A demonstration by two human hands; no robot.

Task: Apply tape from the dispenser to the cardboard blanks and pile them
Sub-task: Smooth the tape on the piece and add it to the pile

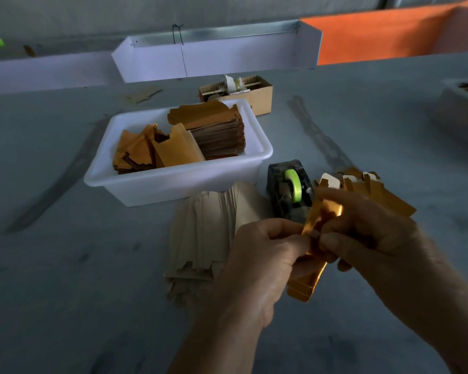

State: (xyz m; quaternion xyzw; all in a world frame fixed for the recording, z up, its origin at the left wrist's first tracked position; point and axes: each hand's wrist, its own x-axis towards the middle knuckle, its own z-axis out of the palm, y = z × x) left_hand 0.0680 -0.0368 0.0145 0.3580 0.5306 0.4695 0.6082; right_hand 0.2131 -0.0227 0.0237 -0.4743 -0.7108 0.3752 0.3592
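A grey table [65,265] carries everything here, and on it a white plastic tub [173,182] holds two lots of orange cardboard blanks, one stacked neatly toward the back and one leaning loosely at the front. Nearer the person, a fanned pile of pale blanks [200,233] lies face down just in front of the tub, and a smaller heap of orange blanks [373,195] sits to the right of the tape dispenser [289,193], whose green roll stands between the two. Over the table and just in front of the dispenser, both hands work one shiny orange blank [312,265]: the left hand [260,263] pinches its upper edge between thumb and fingers, and the right hand [362,233] curls round the top part from the other side. Whether a piece of tape is already on the blank cannot be told. The step looks like pressing a flap closed; it would go best with the folded edges held square, thumbs rubbing firmly along the seam, and the blank kept taut so nothing wrinkles.
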